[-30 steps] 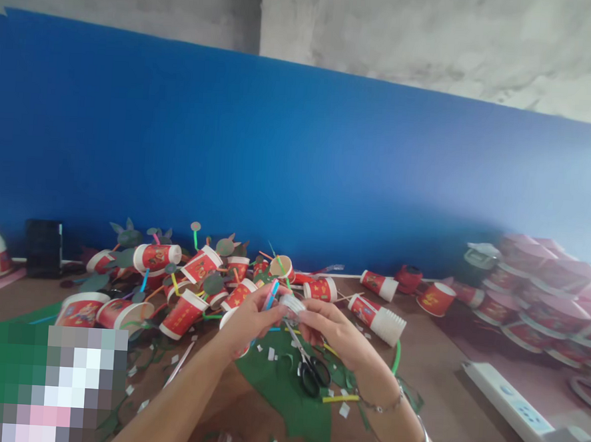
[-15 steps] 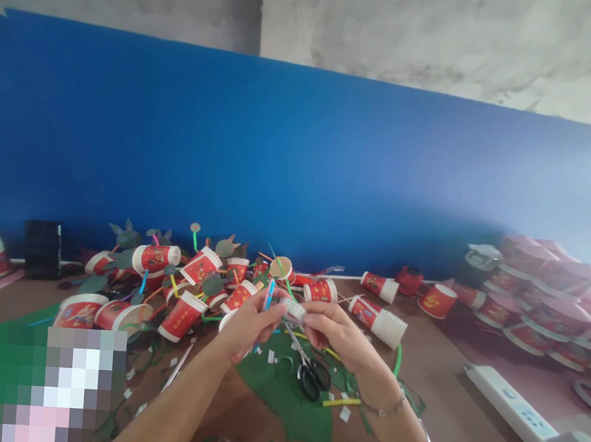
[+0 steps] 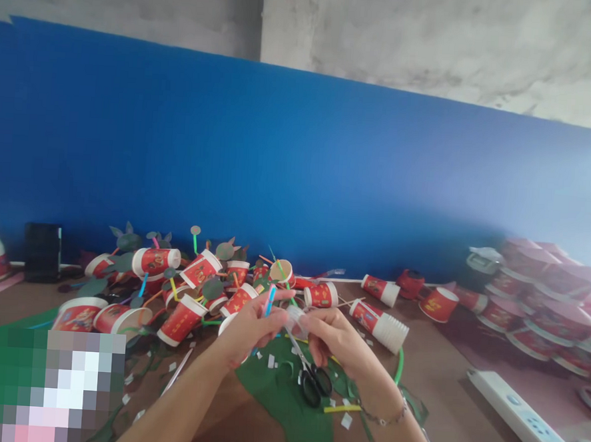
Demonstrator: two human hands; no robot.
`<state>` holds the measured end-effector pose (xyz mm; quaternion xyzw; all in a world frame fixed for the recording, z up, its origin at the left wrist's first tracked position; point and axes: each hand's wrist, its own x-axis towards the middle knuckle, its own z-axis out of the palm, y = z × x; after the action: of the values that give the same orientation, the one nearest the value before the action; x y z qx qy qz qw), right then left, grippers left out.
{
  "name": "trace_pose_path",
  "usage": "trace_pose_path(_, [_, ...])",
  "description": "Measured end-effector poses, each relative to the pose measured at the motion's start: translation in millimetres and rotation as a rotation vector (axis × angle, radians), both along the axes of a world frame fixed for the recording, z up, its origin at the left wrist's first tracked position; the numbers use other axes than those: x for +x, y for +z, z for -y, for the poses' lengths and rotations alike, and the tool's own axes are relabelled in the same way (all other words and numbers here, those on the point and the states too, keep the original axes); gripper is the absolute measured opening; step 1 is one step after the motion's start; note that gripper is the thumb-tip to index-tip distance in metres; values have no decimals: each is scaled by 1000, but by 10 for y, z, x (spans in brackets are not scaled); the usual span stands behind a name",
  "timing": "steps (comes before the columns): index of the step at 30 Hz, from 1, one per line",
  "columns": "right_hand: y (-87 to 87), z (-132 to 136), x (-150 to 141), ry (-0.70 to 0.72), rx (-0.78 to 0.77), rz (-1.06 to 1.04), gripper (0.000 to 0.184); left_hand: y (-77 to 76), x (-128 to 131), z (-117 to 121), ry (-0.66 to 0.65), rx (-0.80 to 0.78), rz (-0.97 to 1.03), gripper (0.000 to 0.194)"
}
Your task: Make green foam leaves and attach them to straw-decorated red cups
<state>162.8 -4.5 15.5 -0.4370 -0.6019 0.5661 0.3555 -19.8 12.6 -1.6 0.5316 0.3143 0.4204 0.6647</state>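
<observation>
I have my left hand (image 3: 257, 327) closed round a blue straw (image 3: 270, 301), which stands up, slightly tilted, between thumb and fingers, over the middle of the brown surface (image 3: 446, 383). Its thumb and forefinger reach to a small whitish piece (image 3: 295, 320), blurred, and the fingertips of my right hand (image 3: 337, 333) are pinched together on that piece's other side. Part of a white-rimmed cup (image 3: 226, 323) shows behind my left hand; whether I grip it too, I cannot tell. Below my hands, black-handled scissors (image 3: 310, 385) lie on green paper (image 3: 285, 390), with a short yellow straw (image 3: 343, 408) just beside the handles. Toward the surface's far edge, along the blue panel (image 3: 299, 168), red cups (image 3: 183, 319) lie heaped to the left; to the right of my hands lies a nested stack of cups (image 3: 380, 326), and a white power strip (image 3: 514, 409) sits nearer the right side.
</observation>
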Motion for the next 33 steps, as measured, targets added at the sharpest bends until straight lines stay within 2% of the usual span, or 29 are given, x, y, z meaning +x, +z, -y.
trace_pose_path(4, [4,2,-9,32,-13,-16,40,-21,14,-5,65,38,-72,45])
trace_pose_path(8, [17,13,1,77,-58,-125,29,-33,25,-10,86,4,-13,45])
trace_pose_path(11, [9,19,16,93,-102,-171,28,-25,40,-3,67,-24,41,46])
trace_pose_path(18, [20,35,20,115,-84,-176,24,4,58,18,-1,-112,124,46])
trace_pose_path(23, [24,35,-1,93,-115,-124,30,4,6,7,20,-6,31,55])
trace_pose_path(28, [0,28,-29,82,-104,-80,29,-40,4,-9,74,67,-120,43])
trace_pose_path(33, [-5,26,-8,91,-72,-118,24,-73,67,-11,44,-13,21,47])
